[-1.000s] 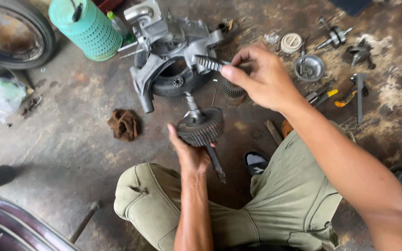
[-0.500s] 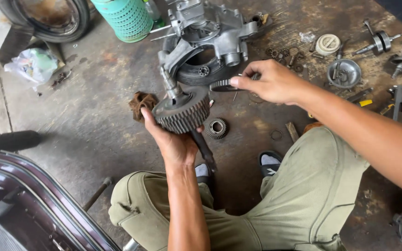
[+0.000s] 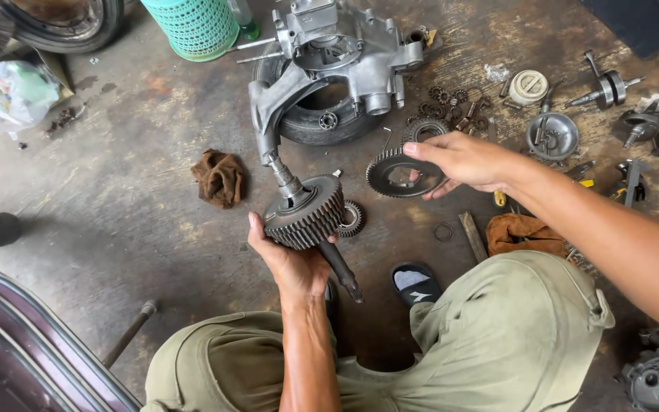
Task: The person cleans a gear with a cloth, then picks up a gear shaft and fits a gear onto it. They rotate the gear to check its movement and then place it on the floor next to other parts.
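Steel teeth press into my left hand [image 3: 293, 263], which grips the gear cluster [image 3: 304, 211] on its shaft from below, palm up, forearm rising straight from my lap over the concrete floor [image 3: 116, 198]. To its right, my right hand [image 3: 463, 160] pinches a flat ring gear [image 3: 404, 172] by its rim, arm stretched in from the right. I judge I'm fitting gears onto the shaft; next the ring must line up squarely with the shaft's upper end.

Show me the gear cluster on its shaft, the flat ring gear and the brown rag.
gear cluster [image 3: 304, 216]: head view, on its toothed side.
flat ring gear [image 3: 385, 181]: head view, on its left rim.
brown rag [image 3: 219, 178]: head view, on its middle folds.
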